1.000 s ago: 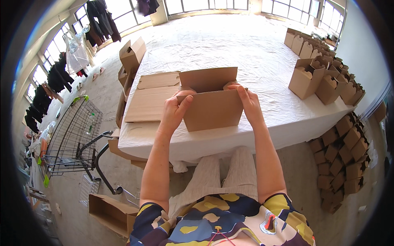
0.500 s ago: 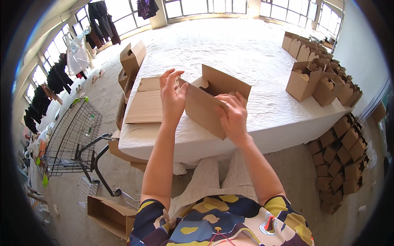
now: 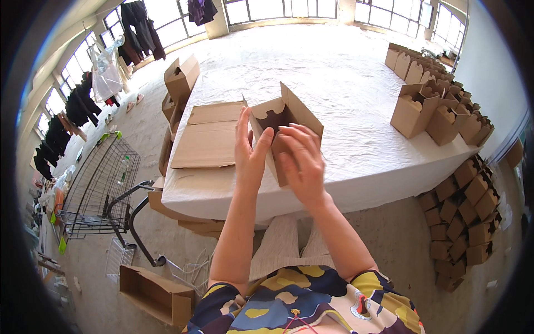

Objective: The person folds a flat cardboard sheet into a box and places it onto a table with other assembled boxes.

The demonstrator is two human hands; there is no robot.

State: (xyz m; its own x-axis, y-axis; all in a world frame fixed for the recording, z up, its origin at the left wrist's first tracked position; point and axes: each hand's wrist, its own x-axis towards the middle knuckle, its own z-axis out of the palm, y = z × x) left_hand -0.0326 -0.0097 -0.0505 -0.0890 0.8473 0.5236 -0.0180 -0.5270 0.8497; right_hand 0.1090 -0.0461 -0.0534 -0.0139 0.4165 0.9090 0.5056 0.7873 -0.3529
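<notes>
A brown cardboard box (image 3: 305, 111) stands open-topped near the table's front edge, with a tall flap raised at its far right. Notched tabs show along its inner edges. My left hand (image 3: 250, 147) is open, fingers stretched upward along the box's left side. Over the near side of the opening is my right hand (image 3: 303, 161), its fingers spread and slightly bent, a little blurred. The hands partly hide the box's near wall, and whether the right fingertips touch it is unclear. Left of the box lies flattened cardboard (image 3: 206, 136).
The work table (image 3: 356, 161) has a white cloth cover. Several folded boxes (image 3: 411, 114) stand along its right side, and more are piled on the floor (image 3: 459, 222). Boxes (image 3: 181, 83) also line its left edge. A wire cart (image 3: 97, 189) and an open carton (image 3: 153, 292) are at the left.
The box has turned and its near end has shifted left. My left hand moved right and down, against its side. My right hand let go of the panel and moved slightly left.
</notes>
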